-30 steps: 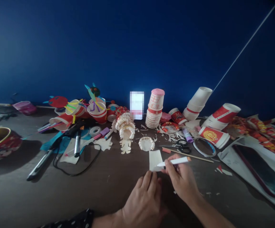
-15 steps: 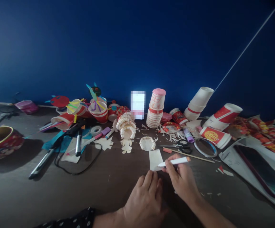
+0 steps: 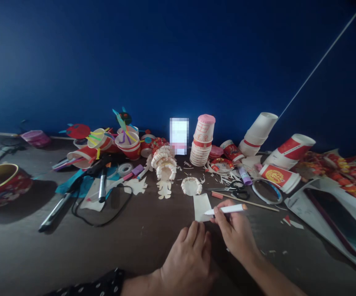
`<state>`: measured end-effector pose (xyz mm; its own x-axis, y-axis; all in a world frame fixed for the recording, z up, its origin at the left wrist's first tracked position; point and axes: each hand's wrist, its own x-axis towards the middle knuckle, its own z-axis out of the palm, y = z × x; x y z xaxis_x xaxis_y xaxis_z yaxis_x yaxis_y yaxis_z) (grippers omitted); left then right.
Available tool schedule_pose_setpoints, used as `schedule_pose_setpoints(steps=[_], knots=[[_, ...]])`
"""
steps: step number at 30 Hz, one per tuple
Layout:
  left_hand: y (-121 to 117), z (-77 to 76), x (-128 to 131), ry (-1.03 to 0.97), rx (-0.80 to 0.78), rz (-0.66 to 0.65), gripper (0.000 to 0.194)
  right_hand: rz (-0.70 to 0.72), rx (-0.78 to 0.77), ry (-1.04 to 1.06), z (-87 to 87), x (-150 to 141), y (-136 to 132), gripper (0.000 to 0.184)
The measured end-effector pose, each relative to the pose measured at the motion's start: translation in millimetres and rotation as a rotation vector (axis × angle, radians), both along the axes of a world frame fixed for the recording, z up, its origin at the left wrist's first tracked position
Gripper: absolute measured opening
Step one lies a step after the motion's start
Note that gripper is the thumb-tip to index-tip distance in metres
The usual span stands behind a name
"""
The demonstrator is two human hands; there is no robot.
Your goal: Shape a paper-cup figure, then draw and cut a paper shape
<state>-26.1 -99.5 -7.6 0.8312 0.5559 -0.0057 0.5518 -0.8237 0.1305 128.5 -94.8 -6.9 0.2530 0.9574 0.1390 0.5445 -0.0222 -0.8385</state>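
A small cream paper strip (image 3: 201, 204) lies on the dark table in front of me. My right hand (image 3: 236, 234) is closed round a white pen with an orange end (image 3: 227, 209), its tip resting on the strip's right edge. My left hand (image 3: 188, 259) lies on the table just below the strip, fingers together and stretched toward its near edge, holding nothing I can see.
Beyond the strip lie a curled paper-cup base (image 3: 191, 186), a paper cut-out figure (image 3: 164, 189), scissors (image 3: 233, 190), a wooden stick (image 3: 248, 202) and stacks of paper cups (image 3: 201, 142). Markers and a black cable (image 3: 100, 213) lie left, a red bowl (image 3: 2, 185) far left, a tablet (image 3: 341, 222) right.
Both hands and the pen hold their place on the strip. The view has drifted very slightly, shifting the table's objects a little to the right.
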Motion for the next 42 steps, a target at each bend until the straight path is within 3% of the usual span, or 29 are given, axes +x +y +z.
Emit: schedule_pose_setpoints(steps=[42], knots=[[0.5,-1.0,1.1,-0.009,-0.008,-0.003,0.06,0.043,0.003,-0.113,0.4,1.6,0.5,0.018]])
